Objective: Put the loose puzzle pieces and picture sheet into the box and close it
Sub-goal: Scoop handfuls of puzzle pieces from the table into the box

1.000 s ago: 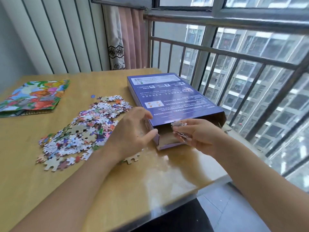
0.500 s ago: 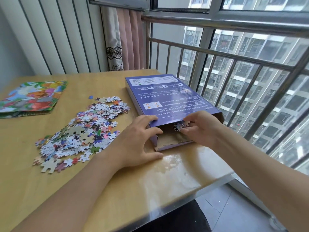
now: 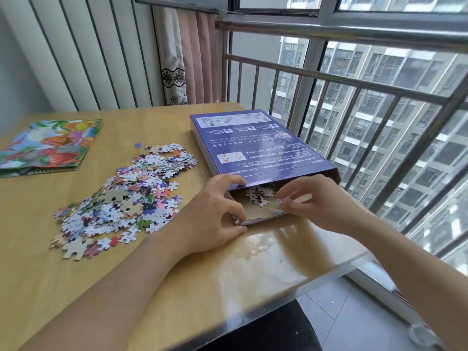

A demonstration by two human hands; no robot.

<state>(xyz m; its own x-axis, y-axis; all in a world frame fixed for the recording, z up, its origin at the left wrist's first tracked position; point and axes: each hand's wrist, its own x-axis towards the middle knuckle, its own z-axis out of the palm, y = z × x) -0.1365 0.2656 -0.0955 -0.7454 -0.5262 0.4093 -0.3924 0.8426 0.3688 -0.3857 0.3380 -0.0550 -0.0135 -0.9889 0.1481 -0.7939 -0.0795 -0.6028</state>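
**Pieces going into the open box end**

Right hand (image 3: 316, 201): fingertips pinching a few small pieces at the mouth of the box (image 3: 253, 148), just over the lower flap. Left hand (image 3: 212, 214): fingers curled round the near left corner of the open end, thumb low, forefinger on the top edge, holding the mouth open. Inside, a handful of pieces on bare brown card.

Box: flat, purple, printed, thin card; light, apt to slide on the glossy wooden table (image 3: 126, 287) unless steadied at that corner.

Loose puzzle pieces (image 3: 126, 198): heaped left of the box, thin, stiff, knobbed, light; probably best scooped in small pinches or swept along.

Picture sheet (image 3: 50, 145): far left, well apart, folded, colourful, floppy; probably best taken by an edge.
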